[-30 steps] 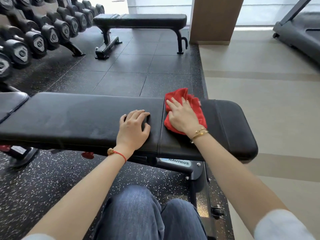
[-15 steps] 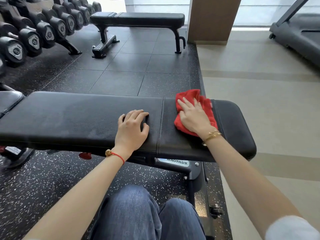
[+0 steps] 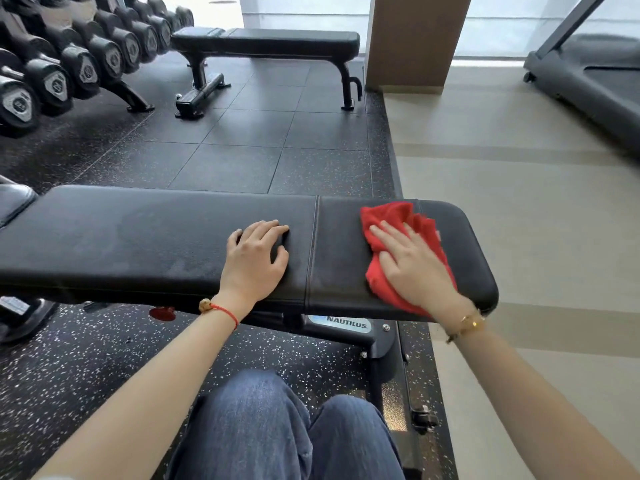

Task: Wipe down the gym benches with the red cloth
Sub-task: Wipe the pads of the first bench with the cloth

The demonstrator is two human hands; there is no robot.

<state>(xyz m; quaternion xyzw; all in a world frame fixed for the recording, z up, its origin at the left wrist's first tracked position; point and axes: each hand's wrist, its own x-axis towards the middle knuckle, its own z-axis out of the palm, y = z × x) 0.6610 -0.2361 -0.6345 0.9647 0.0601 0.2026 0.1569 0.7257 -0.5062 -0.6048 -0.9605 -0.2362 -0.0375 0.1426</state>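
Note:
A black padded bench [image 3: 138,237] runs across the view in front of my knees. A crumpled red cloth [image 3: 398,216] lies on its short right pad. My right hand [image 3: 412,265] presses flat on the cloth with straight fingers. My left hand [image 3: 256,261] rests on the long pad just left of the seam, fingers a little bent, holding nothing. A second black flat bench [image 3: 270,43] stands further back on the dark floor.
A rack of black dumbbells [image 3: 69,67] lines the left side. A brown pillar [image 3: 412,43] stands behind the right end of the far bench. A treadmill [image 3: 588,81] sits at the far right on the beige floor. Another black pad [image 3: 14,199] shows at the left edge.
My right hand has slid the red cloth rightward along the bench, from beside the seam toward the right end of the short pad. My left hand has stayed in place.

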